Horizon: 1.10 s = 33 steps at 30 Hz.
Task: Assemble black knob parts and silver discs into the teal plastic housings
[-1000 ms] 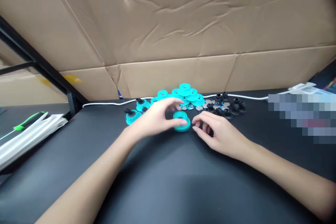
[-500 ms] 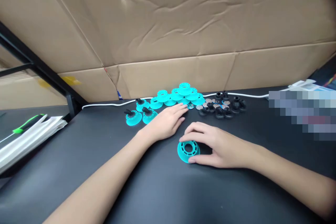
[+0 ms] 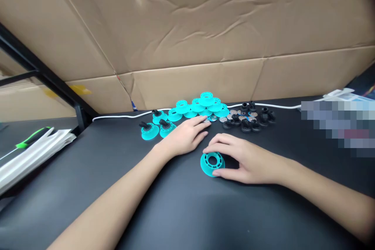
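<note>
My right hand [image 3: 238, 158] grips a turquoise ring-shaped part [image 3: 212, 163] on the black table, thumb on its near side and fingers on its far side. Farther back, my left hand [image 3: 190, 134] lies with its fingers apart, fingertips at a small round disc [image 3: 206, 120] beside another disc [image 3: 213, 118]. Behind it, several turquoise parts [image 3: 206, 101] are piled up. Left of that hand stand three turquoise parts with black pieces on top, one of them at the front left [image 3: 150, 131]. Several black pieces [image 3: 246, 125] and shiny discs [image 3: 233, 112] lie to the right.
A cardboard wall [image 3: 193, 82] rises behind the table [image 3: 175, 211], with a white cable [image 3: 123, 116] along its foot. At the left are a black metal frame [image 3: 49, 76], a green-handled tool [image 3: 33, 137] and white sheets [image 3: 35, 160]. A plastic bag [image 3: 340, 94] lies at the right.
My right hand and the turquoise part in it have shifted slightly away from me and to the right. Near my left fingertips, a disc now shows more clearly.
</note>
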Each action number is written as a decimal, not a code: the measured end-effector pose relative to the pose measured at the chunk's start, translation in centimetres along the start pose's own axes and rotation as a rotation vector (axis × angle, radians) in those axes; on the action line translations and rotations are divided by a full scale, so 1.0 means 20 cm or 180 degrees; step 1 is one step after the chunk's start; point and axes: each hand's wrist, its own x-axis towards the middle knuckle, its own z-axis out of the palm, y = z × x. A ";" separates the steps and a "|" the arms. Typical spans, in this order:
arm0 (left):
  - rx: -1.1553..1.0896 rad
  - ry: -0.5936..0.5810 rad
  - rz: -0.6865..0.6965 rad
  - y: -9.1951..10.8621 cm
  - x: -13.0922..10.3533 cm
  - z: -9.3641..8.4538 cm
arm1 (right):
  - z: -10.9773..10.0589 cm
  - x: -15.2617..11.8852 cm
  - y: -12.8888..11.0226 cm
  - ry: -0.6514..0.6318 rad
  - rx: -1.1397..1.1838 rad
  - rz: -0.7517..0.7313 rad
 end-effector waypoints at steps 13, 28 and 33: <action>-0.0736 0.0113 0.0070 0.01 -0.03 -0.05 | -0.02 -0.01 0.00 -0.0019 -0.0013 -0.0094; -0.1527 0.0015 -0.0141 0.04 -0.02 -0.10 | -0.01 0.01 0.09 0.0972 -0.0677 0.0245; -0.1956 0.0116 -0.0436 0.04 -0.02 -0.13 | 0.01 -0.01 0.13 0.0790 -0.0788 0.0185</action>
